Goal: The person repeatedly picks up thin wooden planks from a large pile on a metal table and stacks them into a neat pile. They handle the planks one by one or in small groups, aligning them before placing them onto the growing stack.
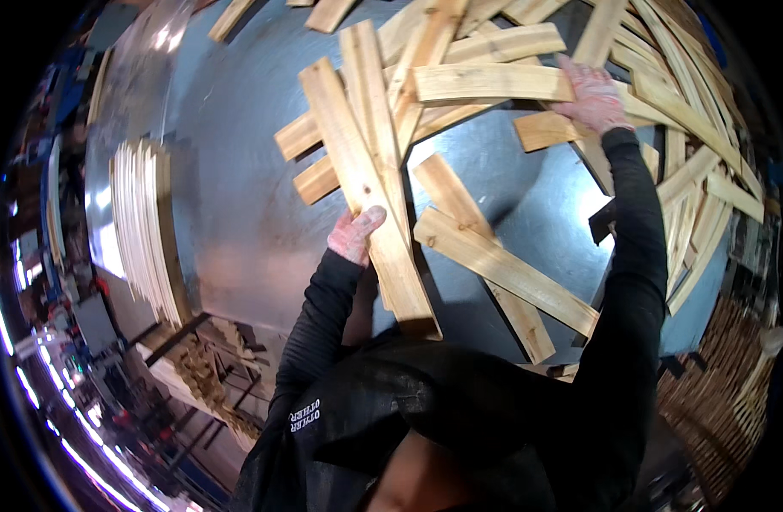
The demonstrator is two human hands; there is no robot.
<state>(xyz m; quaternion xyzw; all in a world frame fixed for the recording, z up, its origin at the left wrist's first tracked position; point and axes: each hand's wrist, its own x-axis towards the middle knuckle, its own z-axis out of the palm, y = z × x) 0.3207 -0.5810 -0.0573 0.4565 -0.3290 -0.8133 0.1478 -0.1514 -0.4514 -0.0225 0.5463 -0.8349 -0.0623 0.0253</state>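
Note:
My left hand point(356, 234), in a pinkish-white work glove, is closed on the edge of a long pale wooden board point(349, 154). Its thumb lies on the board's top face; the other fingers are mostly hidden beneath. This board slants from the upper left down toward my body, over other boards. Farther off to the right, my gloved right hand point(593, 96) grips the right end of another wooden board point(494, 84), which lies crosswise on the pile. Between my arms, one loose board point(507, 269) rests across a second board point(451, 192) on the metal table.
The grey metal table point(246, 171) carries a scattered heap of boards point(690, 111) at the far right. A neat stack of boards point(144, 230) stands on edge at its left. Below left is a rack with wood pieces point(208, 375); more stacked wood point(716, 401) sits at lower right.

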